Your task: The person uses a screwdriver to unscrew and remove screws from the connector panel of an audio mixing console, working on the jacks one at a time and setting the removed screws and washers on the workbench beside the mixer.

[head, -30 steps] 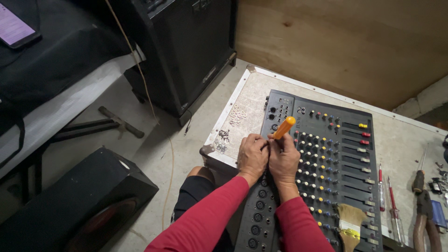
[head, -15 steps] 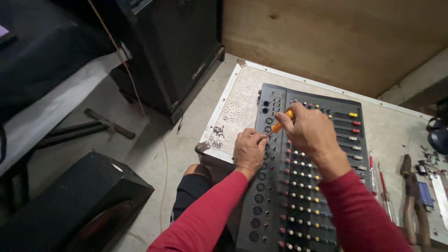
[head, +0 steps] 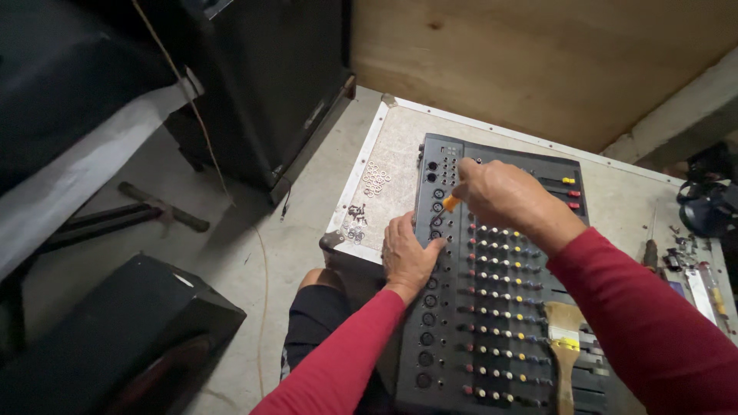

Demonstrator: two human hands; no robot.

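— Since a moment ago, the right hand [head: 500, 196] has moved up toward the far-left corner of the mixer [head: 500, 292]. It grips an orange-handled screwdriver [head: 450, 203].

— Which way does it point?

— I see only the handle end, toward lower-left; the tip is hidden. The left hand [head: 407, 257] rests flat, holding nothing, on the mixer's left edge, which lies on the surface [head: 400, 154] near some washers [head: 376, 178].

No packages, signs or screens anywhere in this shot. Only label-ish thing is a small pale sticker [head: 183, 280] on top of the black speaker box [head: 131, 338] on the floor, lower left.
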